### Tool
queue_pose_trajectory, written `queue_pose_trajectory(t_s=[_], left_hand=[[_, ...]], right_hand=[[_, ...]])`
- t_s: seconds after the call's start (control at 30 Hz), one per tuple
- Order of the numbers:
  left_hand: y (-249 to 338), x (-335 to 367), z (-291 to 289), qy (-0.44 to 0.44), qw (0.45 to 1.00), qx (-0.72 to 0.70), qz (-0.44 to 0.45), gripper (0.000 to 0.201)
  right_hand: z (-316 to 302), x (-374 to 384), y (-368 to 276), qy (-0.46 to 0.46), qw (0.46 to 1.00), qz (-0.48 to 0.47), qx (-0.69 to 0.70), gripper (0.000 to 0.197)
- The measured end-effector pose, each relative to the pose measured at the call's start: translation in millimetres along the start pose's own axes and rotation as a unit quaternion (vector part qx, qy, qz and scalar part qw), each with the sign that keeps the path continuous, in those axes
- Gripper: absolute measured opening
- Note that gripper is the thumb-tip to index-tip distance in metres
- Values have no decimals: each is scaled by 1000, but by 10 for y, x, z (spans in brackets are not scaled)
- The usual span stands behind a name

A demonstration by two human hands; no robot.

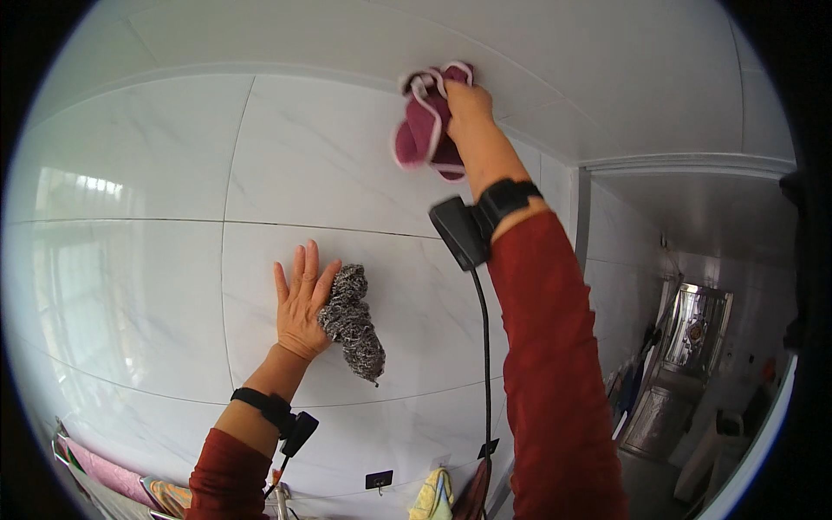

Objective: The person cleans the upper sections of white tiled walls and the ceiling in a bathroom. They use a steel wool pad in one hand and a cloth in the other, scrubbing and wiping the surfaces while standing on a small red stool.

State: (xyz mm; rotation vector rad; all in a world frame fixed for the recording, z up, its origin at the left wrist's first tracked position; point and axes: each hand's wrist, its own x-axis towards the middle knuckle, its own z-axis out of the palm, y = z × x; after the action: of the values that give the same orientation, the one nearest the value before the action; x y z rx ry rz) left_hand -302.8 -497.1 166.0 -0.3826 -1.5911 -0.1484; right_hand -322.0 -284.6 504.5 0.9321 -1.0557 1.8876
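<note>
High up, my right hand (468, 102) is closed around a bunched purple cloth (419, 130) with a pale pink border. It presses the cloth near the line where the tiled wall (147, 156) meets the ceiling (607, 69). Part of the cloth hangs down below the fingers. Lower and to the left, my left hand (301, 308) lies against the wall with its fingers spread upward. A grey, stringy mesh scrubber (354, 325) is held at its thumb side, its lower end dangling against the tiles. How the thumb grips it is partly hidden.
A doorway (685, 165) on the right leads to a hall with a metal door (680, 373). Towels (104, 468) hang on a rack at lower left. Below are a black hook (379, 480), a yellow cloth (432, 496) and a cable (487, 373) from my right wrist.
</note>
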Motion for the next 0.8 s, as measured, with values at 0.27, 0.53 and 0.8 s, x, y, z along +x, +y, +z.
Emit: queue_pose_trajectory(t_s=[0.27,0.53,0.8], left_hand=[[-15,-7,-21,-20,1000,-13,-2,64],[13,5,-5,-2,1000,-8,-6,63],[-1,0,-24,-5,999,-41,-7,65]], right_hand=[[-150,-654,-802,107,986,11,127,41],[246,-307,-460,25,999,3,34,51],[-461,67,-528,109,986,-7,124,47]])
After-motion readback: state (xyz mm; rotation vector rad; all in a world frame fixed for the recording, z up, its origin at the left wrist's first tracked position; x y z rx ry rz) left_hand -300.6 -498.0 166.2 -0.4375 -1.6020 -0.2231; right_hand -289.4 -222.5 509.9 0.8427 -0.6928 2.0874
